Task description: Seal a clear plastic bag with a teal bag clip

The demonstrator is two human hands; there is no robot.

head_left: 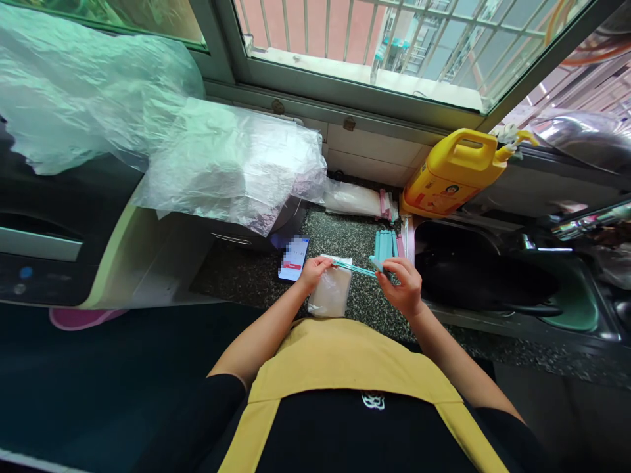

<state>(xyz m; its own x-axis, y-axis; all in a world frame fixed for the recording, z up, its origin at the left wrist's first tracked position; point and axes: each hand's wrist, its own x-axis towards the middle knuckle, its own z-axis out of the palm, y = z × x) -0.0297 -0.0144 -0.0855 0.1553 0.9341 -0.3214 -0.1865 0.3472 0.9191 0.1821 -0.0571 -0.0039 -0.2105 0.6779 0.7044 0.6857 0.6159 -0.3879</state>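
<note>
A slim teal bag-sealing clip [359,268] spans the gap between my two hands above the counter. My left hand [314,272] pinches its left end, at the top of a clear bag [329,292] with pale contents. At the other end, the fingers of my right hand [401,284] close on the clip's wider teal tip. Whether the clip is on the bag's edge, I cannot tell. Several more teal clips [385,243] lie side by side just beyond my right hand, with pink ones [400,246] beside them.
A phone [294,258] lies left of the bag on the speckled counter [325,230]. Behind stand a filled bag [355,199] with pink clips and a yellow jug [451,174]. The sink [584,295] holding a black pan [473,276] is at right; a plastic-covered appliance [231,164] stands left.
</note>
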